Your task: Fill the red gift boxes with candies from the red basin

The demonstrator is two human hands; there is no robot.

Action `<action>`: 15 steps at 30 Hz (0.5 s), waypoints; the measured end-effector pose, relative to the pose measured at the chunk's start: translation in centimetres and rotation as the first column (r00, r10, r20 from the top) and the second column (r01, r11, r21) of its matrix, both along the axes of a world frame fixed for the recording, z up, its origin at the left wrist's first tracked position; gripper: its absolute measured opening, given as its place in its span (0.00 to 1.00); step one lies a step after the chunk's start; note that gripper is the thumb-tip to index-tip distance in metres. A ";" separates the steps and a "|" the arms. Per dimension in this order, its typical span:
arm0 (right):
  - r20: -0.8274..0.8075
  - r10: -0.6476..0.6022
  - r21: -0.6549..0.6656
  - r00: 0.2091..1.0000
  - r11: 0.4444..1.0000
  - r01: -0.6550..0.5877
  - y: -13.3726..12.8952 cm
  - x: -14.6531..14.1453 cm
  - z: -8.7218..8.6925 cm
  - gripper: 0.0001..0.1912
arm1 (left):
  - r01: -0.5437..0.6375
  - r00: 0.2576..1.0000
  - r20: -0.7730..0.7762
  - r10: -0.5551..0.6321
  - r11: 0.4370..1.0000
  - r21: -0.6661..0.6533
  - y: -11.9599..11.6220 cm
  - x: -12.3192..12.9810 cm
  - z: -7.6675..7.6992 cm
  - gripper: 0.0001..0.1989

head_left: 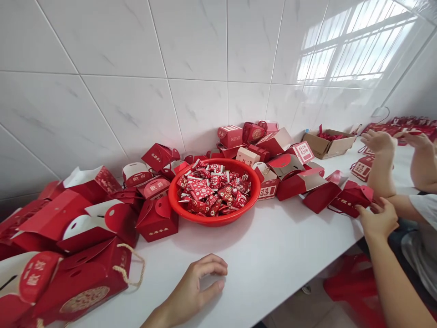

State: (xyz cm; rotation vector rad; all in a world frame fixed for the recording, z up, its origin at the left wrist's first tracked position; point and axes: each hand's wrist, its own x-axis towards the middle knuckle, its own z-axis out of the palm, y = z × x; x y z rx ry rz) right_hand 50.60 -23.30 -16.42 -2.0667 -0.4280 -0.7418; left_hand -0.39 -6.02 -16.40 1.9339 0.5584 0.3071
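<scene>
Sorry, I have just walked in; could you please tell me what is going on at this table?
The right hand holds a small dark red box near the table's front edge. The left hand is empty, in front of a red bowl of wrapped packets. Other boxes crowd around the bowl, and another person's hands are raised at the right.

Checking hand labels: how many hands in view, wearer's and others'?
4. Left hand by the white table's front; right hand on a red box; one co-worker hand raised beyond that; another co-worker hand farther right.
</scene>
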 end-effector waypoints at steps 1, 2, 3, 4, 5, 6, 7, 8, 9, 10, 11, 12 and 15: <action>-0.032 -0.032 0.024 0.999 0.999 0.033 0.1 0.0 0.1 0.35 | -0.001 1.000 -0.001 0.001 1.000 0.001 0.0 0.0 0.0 0.09; -0.059 -0.065 0.048 0.996 0.997 0.068 0.1 -0.1 0.3 0.33 | -0.003 1.000 0.000 0.003 1.000 0.001 0.0 0.0 0.0 0.09; -0.074 -0.092 0.071 0.993 0.993 0.097 0.2 -0.3 0.4 0.31 | -0.005 1.000 0.004 0.005 1.000 0.001 0.0 0.0 0.0 0.09; -0.072 -0.108 0.091 0.992 0.989 0.115 0.3 -0.6 0.6 0.30 | -0.006 1.000 0.008 0.006 1.000 0.000 0.0 0.0 0.0 0.09; -0.061 -0.120 0.110 0.991 0.986 0.126 0.4 -1.0 0.8 0.29 | -0.009 1.000 0.012 0.009 1.000 -0.002 0.0 0.0 0.0 0.09; -0.048 -0.128 0.130 0.991 0.983 0.134 0.6 -1.6 1.1 0.28 | -0.012 1.000 0.016 0.012 1.000 -0.004 0.0 0.0 0.0 0.09; -0.020 -0.126 0.155 0.992 0.980 0.128 1.0 -2.3 1.5 0.27 | -0.014 1.000 0.022 0.014 1.000 -0.004 0.0 0.1 0.0 0.09; 0.024 -0.111 0.183 0.994 0.978 0.104 1.4 -3.3 1.9 0.25 | -0.017 0.999 0.027 0.017 1.000 -0.005 0.0 0.1 0.0 0.09; 0.077 -0.088 0.212 0.993 0.975 0.070 2.0 -4.4 2.4 0.23 | -0.019 0.999 0.032 0.019 1.000 -0.006 0.0 0.1 0.0 0.09; 0.191 -0.034 0.251 0.981 0.968 -0.016 2.7 -5.8 2.9 0.20 | -0.022 0.999 0.035 0.023 1.000 -0.009 0.0 0.2 -0.1 0.09; 0.307 0.028 0.258 0.951 0.960 -0.111 3.4 -7.2 3.4 0.15 | -0.026 0.999 0.038 0.026 1.000 -0.012 0.0 0.2 -0.1 0.09; 0.381 0.090 0.238 0.920 0.952 -0.192 4.1 -8.7 4.0 0.12 | -0.028 0.999 0.038 0.029 0.999 -0.017 0.0 0.2 -0.1 0.09; 0.477 0.253 0.114 0.842 0.932 -0.345 6.1 -12.3 5.0 0.08 | -0.032 0.999 0.041 0.033 0.999 -0.025 0.0 0.2 -0.2 0.10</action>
